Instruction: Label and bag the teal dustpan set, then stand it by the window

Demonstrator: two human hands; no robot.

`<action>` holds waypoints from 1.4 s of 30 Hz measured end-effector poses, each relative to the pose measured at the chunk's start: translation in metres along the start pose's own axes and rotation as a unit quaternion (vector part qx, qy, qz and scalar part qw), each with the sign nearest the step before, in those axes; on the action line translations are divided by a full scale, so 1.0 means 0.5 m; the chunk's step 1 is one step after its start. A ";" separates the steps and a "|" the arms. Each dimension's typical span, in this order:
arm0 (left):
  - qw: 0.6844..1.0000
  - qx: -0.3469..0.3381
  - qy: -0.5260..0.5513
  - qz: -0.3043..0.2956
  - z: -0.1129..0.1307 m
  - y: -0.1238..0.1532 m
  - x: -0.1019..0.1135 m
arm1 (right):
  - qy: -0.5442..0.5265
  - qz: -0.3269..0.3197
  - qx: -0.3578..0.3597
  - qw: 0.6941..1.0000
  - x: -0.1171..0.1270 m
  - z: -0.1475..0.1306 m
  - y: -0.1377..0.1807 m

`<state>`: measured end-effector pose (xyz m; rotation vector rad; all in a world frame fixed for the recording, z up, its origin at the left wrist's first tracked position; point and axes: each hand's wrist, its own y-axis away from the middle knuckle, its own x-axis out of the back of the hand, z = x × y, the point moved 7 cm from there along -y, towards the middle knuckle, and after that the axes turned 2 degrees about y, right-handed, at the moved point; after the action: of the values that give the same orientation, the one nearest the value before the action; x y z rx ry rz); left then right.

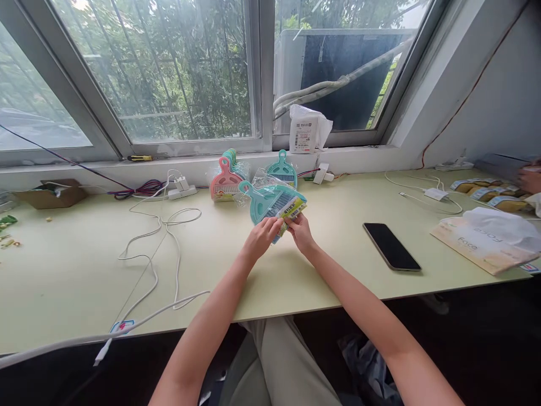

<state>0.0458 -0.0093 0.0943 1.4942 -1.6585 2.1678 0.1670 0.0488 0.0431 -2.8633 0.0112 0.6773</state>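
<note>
A teal mini dustpan and brush set [264, 203] in clear plastic wrap is held tilted above the table, its ring handle pointing to the upper left. My left hand [264, 235] is closed on its lower edge. My right hand [301, 230] grips the same edge, close beside the left, by the yellow and white printed label [291, 208]. Both hands' fingertips are partly hidden against the package. Behind it, several wrapped sets with a pink dustpan [225, 183] in front lean by the wall. Another teal dustpan set [282, 166] stands to their right.
A black phone [391, 246] and a tissue pack [486, 239] lie to the right. White cables [156, 259] spread over the left of the table [220, 248]. A small white box [305, 134] is on the sill. At far right, another person's hand [530, 177] is near wrapped packages [486, 192].
</note>
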 end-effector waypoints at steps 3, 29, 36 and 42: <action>1.000 -0.001 0.004 -0.014 0.004 -0.002 -0.001 | -0.004 0.002 0.002 1.000 0.000 -0.006 0.002; 0.978 0.121 0.168 -0.034 0.012 -0.009 -0.024 | -0.005 0.023 0.029 0.999 0.012 -0.026 0.005; 0.978 0.112 0.158 -0.075 0.021 -0.012 -0.020 | 0.011 0.020 0.034 0.999 0.013 -0.033 0.009; 0.978 0.137 0.153 -0.021 0.020 -0.019 -0.006 | -0.002 0.022 0.040 0.999 0.011 -0.037 0.010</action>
<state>0.0589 -0.0112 0.0987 1.1497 -1.2634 2.5293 0.1797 0.0407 0.0557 -2.7933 0.0997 0.6765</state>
